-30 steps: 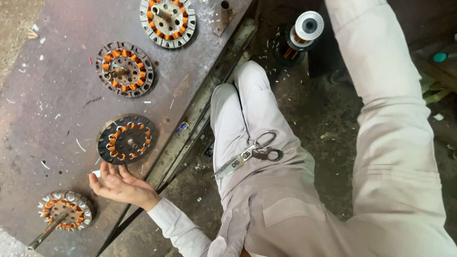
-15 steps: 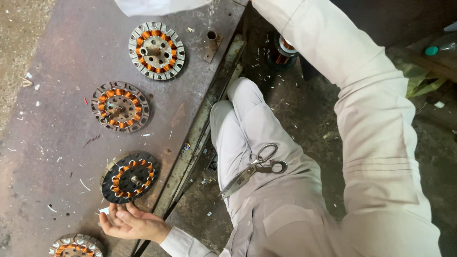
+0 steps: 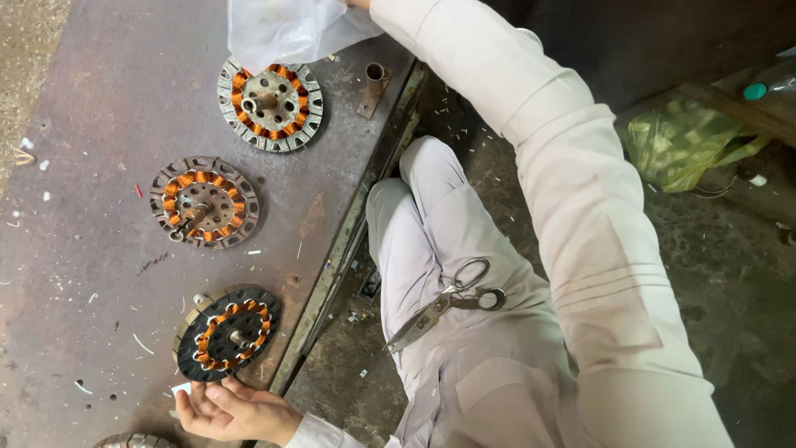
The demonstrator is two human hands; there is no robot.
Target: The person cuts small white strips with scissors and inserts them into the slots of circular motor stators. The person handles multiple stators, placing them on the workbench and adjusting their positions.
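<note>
My left hand (image 3: pixel 228 411) lies palm up on the metal table (image 3: pixel 75 274), fingers loosely apart and holding nothing. It touches the near rim of a dark round stator with copper windings (image 3: pixel 225 333). A small white scrap (image 3: pixel 181 387) lies by the fingertips. My right arm stretches to the far end, and only a sliver of my right hand (image 3: pixel 358 3) shows at the top edge. It grips a white plastic bag (image 3: pixel 282 29) hanging over a grey copper-wound stator (image 3: pixel 269 104).
A third stator (image 3: pixel 204 203) lies between those two, and part of another (image 3: pixel 133 440) shows at the bottom edge. Scissors (image 3: pixel 448 303) rest on my lap. A short metal pipe on a plate (image 3: pixel 373 83) stands near the table's edge. Green plastic (image 3: pixel 684 141) lies on the dirty floor.
My right arm has reached further toward the far end and the white plastic bag has come into view over the far stator. My left hand stays by the dark stator.
</note>
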